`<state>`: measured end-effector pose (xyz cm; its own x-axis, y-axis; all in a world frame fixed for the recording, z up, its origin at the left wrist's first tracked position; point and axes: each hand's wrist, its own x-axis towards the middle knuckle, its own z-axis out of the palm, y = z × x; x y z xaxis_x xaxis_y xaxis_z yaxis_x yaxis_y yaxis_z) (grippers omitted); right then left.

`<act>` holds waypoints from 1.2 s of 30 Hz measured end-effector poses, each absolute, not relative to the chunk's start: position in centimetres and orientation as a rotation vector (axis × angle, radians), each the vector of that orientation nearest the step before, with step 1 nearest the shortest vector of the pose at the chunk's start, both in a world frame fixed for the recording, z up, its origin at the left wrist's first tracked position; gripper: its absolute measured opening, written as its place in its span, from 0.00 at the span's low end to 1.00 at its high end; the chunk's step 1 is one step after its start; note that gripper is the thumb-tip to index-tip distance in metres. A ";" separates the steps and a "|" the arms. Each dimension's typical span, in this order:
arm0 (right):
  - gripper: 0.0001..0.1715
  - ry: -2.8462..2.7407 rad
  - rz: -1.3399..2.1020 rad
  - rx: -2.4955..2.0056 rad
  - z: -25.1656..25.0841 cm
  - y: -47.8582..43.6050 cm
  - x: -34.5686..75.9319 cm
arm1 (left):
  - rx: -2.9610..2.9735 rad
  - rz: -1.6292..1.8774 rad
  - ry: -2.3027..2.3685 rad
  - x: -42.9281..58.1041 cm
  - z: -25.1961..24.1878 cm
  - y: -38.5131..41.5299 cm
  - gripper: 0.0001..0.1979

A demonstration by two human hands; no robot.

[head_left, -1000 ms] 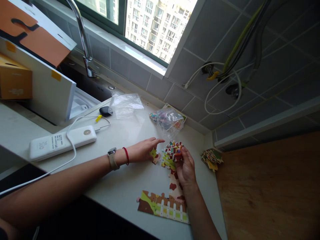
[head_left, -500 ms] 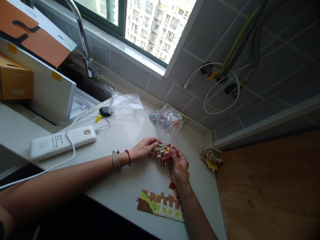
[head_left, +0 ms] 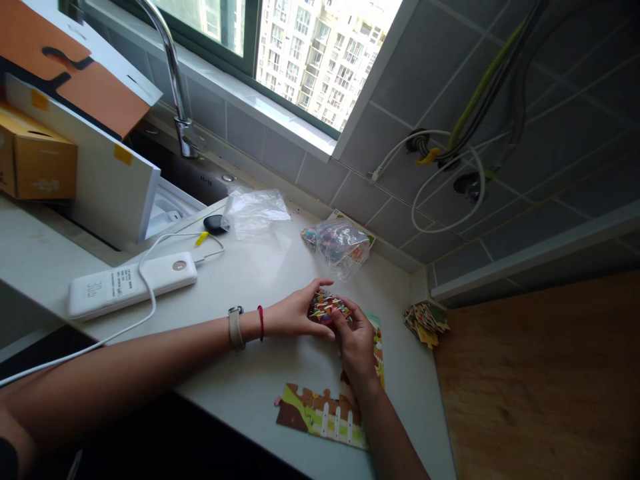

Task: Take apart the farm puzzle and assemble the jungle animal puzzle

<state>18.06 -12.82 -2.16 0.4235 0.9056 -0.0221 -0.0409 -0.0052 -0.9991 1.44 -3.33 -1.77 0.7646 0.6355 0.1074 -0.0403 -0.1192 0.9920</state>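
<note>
The left hand (head_left: 300, 313) is half closed, its fingers curved around one side of a small stack of jigsaw pieces (head_left: 327, 308). The right hand (head_left: 356, 343) is also half closed and pinches the other side, so the stack sits between both hands, above the countertop. Its exact grip is partly hidden by the fingers.

At 6 o'clock, a partly built jigsaw puzzle (head_left: 320, 417) with a white fence picture lies flat on the white countertop (head_left: 215, 363), with more of it running up to 4 o'clock beneath the right hand. At 12 o'clock, a plastic bag of puzzle pieces (head_left: 341, 245) sits near the tiled wall (head_left: 395, 213). A loose pile of pieces (head_left: 426, 323) lies at 3 o'clock, right by the counter's end, beside a wooden board (head_left: 530, 393). At 10 o'clock are a clear plastic bag (head_left: 256, 213) and a black pebble-shaped object (head_left: 216, 223). A white power bank (head_left: 131, 285) lies at 9 o'clock, with a stretch of countertop between it and the hands.

The counter's front edge runs below the left forearm, and the wall bounds the back. A faucet (head_left: 181, 100) rises at 10 o'clock, farther off.
</note>
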 end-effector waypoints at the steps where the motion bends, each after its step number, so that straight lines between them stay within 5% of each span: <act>1: 0.26 -0.877 0.930 -1.355 -2.0 -12.9 17.9 | 1.648 0.640 0.520 1.5 -1.7 -3.5 0.49; 5: 0.24 -0.954 0.985 -1.320 -1.4 -13.1 17.5 | 1.682 0.631 0.589 1.6 -1.7 -3.6 0.42; 10: 0.29 -0.944 0.986 -1.284 -0.2 -13.0 18.6 | 1.716 0.589 0.631 1.4 -1.7 -3.3 0.47; 16: 0.28 -1.162 0.679 -1.730 0.4 -12.6 24.7 | 1.706 0.549 0.610 1.1 -1.7 -2.9 0.47; 27: 0.47 -1.353 0.309 -2.338 -1.4 -14.0 28.4 | 1.241 0.557 0.579 1.7 -2.5 -1.9 0.45; 36: 0.38 -1.212 0.399 -2.136 -2.6 -12.7 27.1 | 1.009 0.394 0.508 1.5 -1.7 -2.7 0.47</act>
<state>27.11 -12.75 -2.57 0.5282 0.8477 0.0492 0.6526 -0.3682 -0.6623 1.48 -2.71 -1.71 0.8168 0.5338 -0.2190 -0.0796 0.4802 0.8735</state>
